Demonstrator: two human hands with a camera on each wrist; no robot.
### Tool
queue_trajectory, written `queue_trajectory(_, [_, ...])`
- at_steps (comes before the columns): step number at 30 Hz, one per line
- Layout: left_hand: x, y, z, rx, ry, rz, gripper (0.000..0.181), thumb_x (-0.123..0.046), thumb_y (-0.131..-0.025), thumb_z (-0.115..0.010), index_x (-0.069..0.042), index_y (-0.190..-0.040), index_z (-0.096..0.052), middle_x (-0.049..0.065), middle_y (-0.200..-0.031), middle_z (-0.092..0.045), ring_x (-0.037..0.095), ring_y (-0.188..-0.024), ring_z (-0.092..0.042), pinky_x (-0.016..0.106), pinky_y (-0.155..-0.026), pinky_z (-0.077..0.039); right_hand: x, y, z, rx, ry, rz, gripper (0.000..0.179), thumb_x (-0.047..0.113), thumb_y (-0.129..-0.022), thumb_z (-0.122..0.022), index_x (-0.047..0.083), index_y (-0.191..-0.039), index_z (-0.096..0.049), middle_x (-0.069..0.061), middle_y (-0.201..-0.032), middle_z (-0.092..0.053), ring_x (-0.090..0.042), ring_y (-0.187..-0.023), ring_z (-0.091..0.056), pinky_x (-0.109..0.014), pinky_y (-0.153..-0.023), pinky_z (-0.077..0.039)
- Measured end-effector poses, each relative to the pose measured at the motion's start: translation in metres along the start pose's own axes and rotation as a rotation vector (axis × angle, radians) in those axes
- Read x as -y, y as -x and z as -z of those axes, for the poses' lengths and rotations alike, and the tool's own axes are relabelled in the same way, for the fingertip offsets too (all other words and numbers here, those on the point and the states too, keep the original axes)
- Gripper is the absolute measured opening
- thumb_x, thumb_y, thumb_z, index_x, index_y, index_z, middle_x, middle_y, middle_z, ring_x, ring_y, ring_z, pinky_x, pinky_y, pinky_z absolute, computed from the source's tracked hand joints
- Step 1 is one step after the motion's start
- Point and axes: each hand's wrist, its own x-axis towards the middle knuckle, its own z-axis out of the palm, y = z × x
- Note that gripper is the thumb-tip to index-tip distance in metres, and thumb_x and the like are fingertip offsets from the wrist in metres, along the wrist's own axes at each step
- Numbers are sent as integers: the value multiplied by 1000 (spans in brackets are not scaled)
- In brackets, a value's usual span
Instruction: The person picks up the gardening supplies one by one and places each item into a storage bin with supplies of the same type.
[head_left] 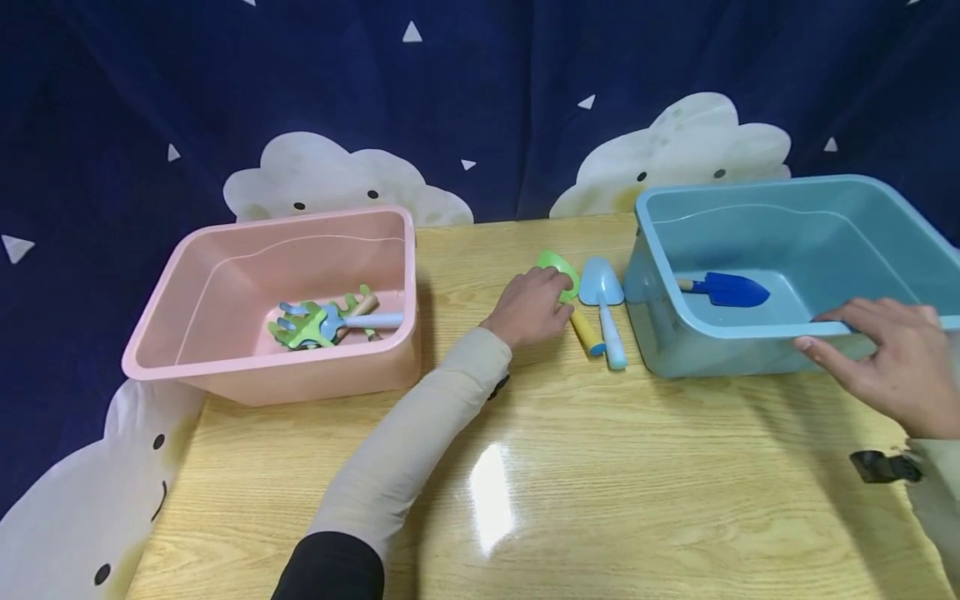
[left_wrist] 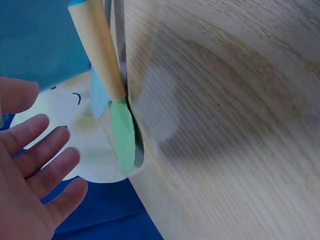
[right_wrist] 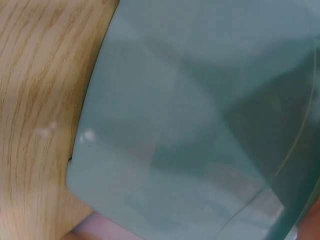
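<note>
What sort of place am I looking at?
Probably an indoor play or activity corner, though I can't be certain: a navy cloth with cartoon clouds hangs behind a wood-grain table, where a small light-blue trowel lies between a pink bin and a blue bin.

- Table (head_left: 600,483); curtain (head_left: 480,83) behind.
- Left bin (head_left: 337,375), right bin (head_left: 750,354) on table, well apart.
- Hand rakes (head_left: 307,325) piled in left bin, right half.
- Left trowel (head_left: 585,327), right trowel (head_left: 609,329) side by side between bins, nearer right bin.
- Third trowel (head_left: 723,289) in right bin, left part.
- Left hand (head_left: 532,306) at left trowel; right hand (head_left: 900,358) on right bin's front rim.
</note>
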Motion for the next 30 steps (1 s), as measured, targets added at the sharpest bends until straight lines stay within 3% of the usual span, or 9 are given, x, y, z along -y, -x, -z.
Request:
queue_trajectory(7, [5, -4, -6, 78, 74, 60, 29, -26, -96, -54, -12, -118, -67, 0, -113, -69, 14, -98, -64, 32, -81, -53, 0, -1, -3, -36, 17, 29, 49, 48, -85, -71, 0, -84, -69, -22, -79, -69, -41, -68, -51, -49, -66, -24])
queue_trajectory(10, [8, -7, -8, 121, 79, 111, 20, -27, -97, -53, -13, -100, -66, -2, -94, -64, 12, -83, -57, 27, -70, -48, 0, 0, -4, -31, 19, 18, 46, 46, -84, -72, 0, -84, -68, -21, -79, -69, -41, -67, -51, -50, -67, -24])
queue_trajectory(14, [5, -10, -9, 173, 101, 212, 28, -30, -97, -51, -17, -72, -50, -4, -69, -43, 12, -65, -41, 26, -55, -35, -1, 2, -5, -28, 15, 3, 42, 42, -81, -74, 1, -84, -68, -21, -80, -70, -41, -68, -51, -51, -67, -24])
queue_trajectory(18, [-4, -14, -14, 184, 160, 351, 38, -35, -98, -50, -20, -63, -44, -6, -60, -38, 11, -57, -39, 26, -49, -33, -2, 3, -5, -31, 8, -6, 38, 38, -79, -74, 2, -85, -68, -20, -82, -70, -39, -71, -51, -51, -67, -24])
queue_trajectory(19, [-7, -15, -15, 180, 179, 388, 40, -37, -98, -49, -20, -62, -45, -5, -60, -40, 11, -56, -41, 26, -49, -34, -2, 2, -4, -30, 7, -11, 37, 38, -78, -75, 2, -85, -68, -20, -82, -70, -36, -71, -50, -50, -67, -24])
queue_trajectory(21, [-13, -17, -20, 177, 208, 458, 45, -45, -99, -47, -20, -61, -47, -5, -60, -43, 12, -56, -44, 27, -50, -35, -2, 3, -4, -31, -7, -23, 34, 36, -77, -76, 4, -84, -68, -18, -81, -70, -12, -72, -50, -50, -68, -23])
queue_trajectory(23, [-18, -19, -27, 178, 232, 515, 51, -54, -98, -43, -21, -60, -49, -4, -61, -46, 13, -57, -47, 27, -51, -36, -2, 3, -4, -40, -24, -26, 33, 36, -75, -76, 4, -83, -68, -17, -80, -70, 11, -75, -40, -50, -68, -23])
queue_trajectory(25, [-24, -22, -34, 181, 253, 564, 55, -61, -96, -42, -21, -59, -48, -4, -61, -48, 13, -58, -49, 28, -51, -37, -2, 4, -4, -53, -38, -19, 35, 39, -76, -76, 4, -81, -68, -17, -78, -69, 25, -82, -25, -48, -67, -22])
queue_trajectory(30, [-34, -24, -47, 158, 293, 654, 50, -57, -91, -53, -22, -56, -45, -4, -61, -47, 14, -59, -50, 28, -51, -37, -2, 3, -5, -66, -40, 5, 40, 43, -78, -74, 4, -80, -67, -17, -77, -69, 28, -87, -19, -43, -66, -21])
